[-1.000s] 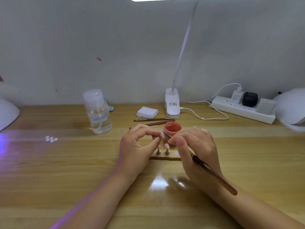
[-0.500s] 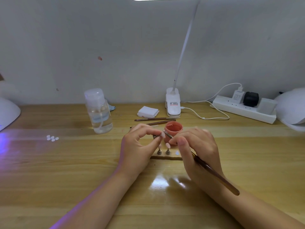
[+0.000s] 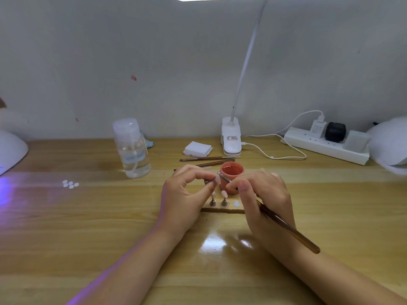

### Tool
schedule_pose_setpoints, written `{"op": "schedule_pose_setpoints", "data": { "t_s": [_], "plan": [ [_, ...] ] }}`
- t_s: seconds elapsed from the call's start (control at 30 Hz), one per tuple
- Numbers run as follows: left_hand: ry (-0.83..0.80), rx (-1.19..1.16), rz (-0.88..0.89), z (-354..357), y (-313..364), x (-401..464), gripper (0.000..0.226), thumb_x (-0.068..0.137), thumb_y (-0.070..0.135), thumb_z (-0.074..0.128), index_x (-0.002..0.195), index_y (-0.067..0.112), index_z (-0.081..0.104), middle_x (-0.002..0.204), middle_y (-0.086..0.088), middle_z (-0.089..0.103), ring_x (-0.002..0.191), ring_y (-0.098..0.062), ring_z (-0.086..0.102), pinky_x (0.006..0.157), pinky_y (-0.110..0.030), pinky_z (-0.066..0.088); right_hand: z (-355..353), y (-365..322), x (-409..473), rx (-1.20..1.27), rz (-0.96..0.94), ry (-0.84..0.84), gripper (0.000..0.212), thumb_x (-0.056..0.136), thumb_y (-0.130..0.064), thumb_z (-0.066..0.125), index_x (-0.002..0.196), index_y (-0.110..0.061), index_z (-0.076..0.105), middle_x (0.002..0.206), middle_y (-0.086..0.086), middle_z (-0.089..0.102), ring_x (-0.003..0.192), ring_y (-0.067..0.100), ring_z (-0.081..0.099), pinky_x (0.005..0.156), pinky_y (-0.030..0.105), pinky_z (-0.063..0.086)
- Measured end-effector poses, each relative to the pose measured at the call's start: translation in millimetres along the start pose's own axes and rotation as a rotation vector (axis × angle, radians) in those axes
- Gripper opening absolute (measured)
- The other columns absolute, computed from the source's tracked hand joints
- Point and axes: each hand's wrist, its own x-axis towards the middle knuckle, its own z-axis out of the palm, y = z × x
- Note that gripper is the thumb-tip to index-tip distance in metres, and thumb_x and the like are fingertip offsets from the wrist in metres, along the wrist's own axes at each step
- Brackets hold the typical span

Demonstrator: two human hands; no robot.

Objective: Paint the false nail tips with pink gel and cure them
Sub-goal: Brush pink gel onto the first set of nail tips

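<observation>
A: Where is the gel pot (image 3: 232, 172)?
B: On the surface (image 3: 88, 227), mid-way back; the left hand (image 3: 185, 201) sits just left of it, the right hand (image 3: 264, 199) just right; two nail stands (image 3: 218, 202) stand side by side in front of it, between the hands.

A: And behind?
B: Two spare brushes (image 3: 207, 160) lie just behind the pot; a pad stack (image 3: 197, 149) behind those; the lamp base (image 3: 230, 139) right of the stack, by the wall.

A: The sides?
B: The bottle (image 3: 132, 148) stands left of the brushes; loose tips (image 3: 70, 184) lie further left; the power strip (image 3: 326, 146) lies far right, at the back.
</observation>
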Motion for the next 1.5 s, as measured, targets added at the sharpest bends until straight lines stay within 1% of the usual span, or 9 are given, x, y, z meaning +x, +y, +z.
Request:
{"op": "schedule_pose_setpoints", "data": {
  "t_s": [0.2, 0.4, 0.6, 0.7, 0.8, 0.93, 1.07, 1.33, 1.5],
  "plan": [
    [0.014, -0.005, -0.013, 0.2, -0.3, 0.8, 0.021, 0.071, 0.001, 0.074, 0.073, 0.022, 0.07, 0.077, 0.012, 0.063, 0.079, 0.003, 0.057, 0.068, -0.037, 0.053, -5.5, -1.4, -2.0, 0.04, 0.03, -0.006, 0.049, 0.097, -0.032, 0.034, 0.065, -0.013, 0.066, 0.063, -0.006, 0.064, 0.065, 0.008, 0.055, 0.07, 0.033, 0.038],
    [0.013, 0.003, 0.008, 0.6, -1.7, 1.0, 0.023, 0.071, 0.003, 0.075, 0.072, 0.025, 0.069, 0.076, 0.013, 0.065, 0.08, 0.003, 0.059, 0.072, -0.022, 0.049, -1.8, -4.0, 2.1, 0.065, 0.09, 0.016, 0.034, 0.092, -0.022, 0.042, 0.071, -0.013, 0.067, 0.067, -0.004, 0.065, 0.068, 0.015, 0.059, 0.068, 0.04, 0.043],
    [0.003, -0.003, -0.011, 0.0, -2.1, 0.9, 0.017, 0.072, 0.006, 0.075, 0.074, 0.022, 0.07, 0.078, 0.018, 0.064, 0.079, 0.001, 0.059, 0.066, -0.042, 0.054, -4.3, -3.4, 0.1, 0.097, 0.109, -0.028, 0.043, 0.095, -0.032, 0.04, 0.068, -0.015, 0.068, 0.067, -0.008, 0.066, 0.07, 0.006, 0.059, 0.069, 0.038, 0.042],
    [0.002, 0.007, -0.011, 0.2, -2.1, 1.1, 0.014, 0.072, 0.005, 0.075, 0.074, 0.019, 0.07, 0.075, 0.015, 0.064, 0.079, 0.003, 0.059, 0.071, -0.029, 0.052, -6.9, -3.8, -1.1, 0.133, 0.104, -0.023, 0.053, 0.097, -0.039, 0.033, 0.064, -0.014, 0.067, 0.063, -0.015, 0.061, 0.066, -0.002, 0.056, 0.068, 0.032, 0.04],
    [0.007, 0.013, 0.007, 0.4, -1.4, 1.5, 0.016, 0.071, 0.005, 0.075, 0.074, 0.02, 0.07, 0.075, 0.014, 0.064, 0.079, 0.003, 0.059, 0.072, -0.016, 0.046, -5.0, -5.3, 1.0, 0.149, 0.124, 0.005, 0.049, 0.096, -0.033, 0.037, 0.066, -0.011, 0.068, 0.065, -0.005, 0.066, 0.069, 0.007, 0.061, 0.07, 0.038, 0.044],
    [0.009, 0.001, -0.004, 0.4, -0.5, 1.2, 0.014, 0.071, 0.007, 0.075, 0.074, 0.019, 0.071, 0.075, 0.013, 0.065, 0.079, 0.002, 0.059, 0.069, -0.035, 0.053, -2.0, -6.7, 3.2, 0.132, 0.158, -0.008, 0.038, 0.092, -0.023, 0.04, 0.069, -0.011, 0.068, 0.068, -0.002, 0.067, 0.069, 0.016, 0.062, 0.068, 0.046, 0.046],
    [0.008, -0.004, -0.008, 0.4, 0.0, 1.1, 0.014, 0.072, 0.005, 0.075, 0.075, 0.018, 0.07, 0.073, 0.013, 0.065, 0.078, 0.001, 0.06, 0.068, -0.04, 0.054, -4.7, -5.4, -1.0, 0.139, 0.155, -0.022, 0.046, 0.096, -0.035, 0.038, 0.066, -0.015, 0.067, 0.065, -0.008, 0.066, 0.068, 0.005, 0.059, 0.071, 0.036, 0.043],
    [0.043, -0.022, -0.073, 1.1, 0.7, 0.7, 0.013, 0.069, 0.019, 0.076, 0.073, 0.027, 0.066, 0.077, 0.022, 0.067, 0.075, 0.009, 0.059, 0.074, -0.018, 0.049, -10.2, -5.5, -1.2, 0.194, 0.185, 0.029, 0.04, 0.093, -0.025, 0.037, 0.067, -0.014, 0.065, 0.067, -0.019, 0.058, 0.069, -0.003, 0.055, 0.068, 0.032, 0.042],
    [0.017, -0.028, -0.005, 1.9, 4.5, -0.7, 0.021, 0.071, 0.011, 0.074, 0.07, 0.032, 0.069, 0.071, 0.029, 0.066, 0.082, 0.01, 0.062, 0.095, -0.052, 0.042, -11.1, -5.3, 2.0, 0.178, 0.156, 0.04, 0.036, 0.093, -0.021, 0.036, 0.07, -0.016, 0.063, 0.073, -0.026, 0.053, 0.071, -0.004, 0.053, 0.066, 0.033, 0.043]
  ]
}}
